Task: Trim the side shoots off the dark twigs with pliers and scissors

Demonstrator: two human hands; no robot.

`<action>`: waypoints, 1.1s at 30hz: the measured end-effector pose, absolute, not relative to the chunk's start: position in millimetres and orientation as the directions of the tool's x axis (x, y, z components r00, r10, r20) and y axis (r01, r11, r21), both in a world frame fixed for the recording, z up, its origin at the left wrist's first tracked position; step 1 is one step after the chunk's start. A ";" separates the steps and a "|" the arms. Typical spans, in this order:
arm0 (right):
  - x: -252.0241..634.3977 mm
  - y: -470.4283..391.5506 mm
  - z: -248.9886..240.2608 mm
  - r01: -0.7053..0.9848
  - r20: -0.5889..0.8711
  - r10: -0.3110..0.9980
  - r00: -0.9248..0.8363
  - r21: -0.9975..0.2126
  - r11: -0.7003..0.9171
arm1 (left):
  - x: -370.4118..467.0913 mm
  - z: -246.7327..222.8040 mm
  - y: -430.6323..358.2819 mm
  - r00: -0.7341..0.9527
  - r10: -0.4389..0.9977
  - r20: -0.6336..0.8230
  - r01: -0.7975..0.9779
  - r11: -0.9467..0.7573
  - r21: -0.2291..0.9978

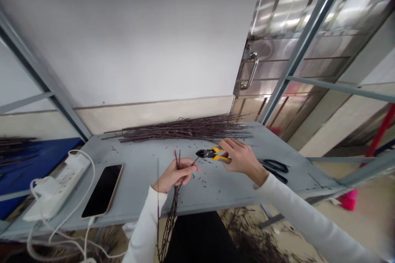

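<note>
My left hand [179, 173] is closed around a few thin dark brown twigs [173, 209], whose lengths hang down past the table's front edge. One twig end points from these fingers toward the cutter. In my right hand [240, 157] is a pair of cutting pliers [212, 154] with yellow handles and a black head. Its jaws are at or very near the tip of that twig; whether they touch it I cannot tell. Behind both hands a long pile of twigs [185, 128] lies across the back of the grey table [138, 160].
Scissors with black handles [274, 168] lie right of my right hand. On the left are a phone [103, 191] on a cable and a white power strip [58, 187]. Small cut bits dot the tabletop. Metal posts [305, 45] rise at both sides; more twigs [253, 238] lie below.
</note>
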State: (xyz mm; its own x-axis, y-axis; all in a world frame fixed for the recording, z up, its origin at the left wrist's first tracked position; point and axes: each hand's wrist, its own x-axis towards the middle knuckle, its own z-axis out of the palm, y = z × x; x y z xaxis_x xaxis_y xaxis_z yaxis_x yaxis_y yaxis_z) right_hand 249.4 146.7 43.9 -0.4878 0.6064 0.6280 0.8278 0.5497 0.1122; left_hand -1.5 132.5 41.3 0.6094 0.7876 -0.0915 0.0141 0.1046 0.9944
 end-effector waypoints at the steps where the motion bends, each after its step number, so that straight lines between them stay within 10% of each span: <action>1: 250.4 145.7 45.6 0.826 0.600 0.634 -0.488 0.083 0.558 | -2.1 40.8 133.3 0.599 0.795 -0.099 0.029 0.102 0.994; 9: 246.0 126.6 43.0 0.738 0.226 0.885 -0.407 -0.490 0.464 | -2.2 40.5 133.3 0.509 0.858 -0.076 0.023 0.075 0.997; 14: 229.9 112.5 23.6 0.246 -0.001 0.905 -0.425 -0.963 0.114 | -0.6 40.3 133.0 0.537 0.840 -0.071 0.003 0.082 0.997; 20: 206.7 95.3 5.7 -0.270 -0.202 0.753 -0.627 -0.849 -0.453 | 3.6 42.6 135.2 0.536 0.840 -0.085 0.026 0.084 0.996; 28: 200.6 83.3 -1.4 -0.453 0.044 0.489 -0.871 -0.459 -0.765 | 5.7 40.9 137.7 0.561 0.824 -0.080 0.042 0.069 0.997; 33: 201.1 89.1 -11.1 -0.420 0.022 0.672 -0.740 -0.796 -0.436 | 2.4 36.5 134.7 0.581 0.805 -0.118 0.035 0.120 0.992</action>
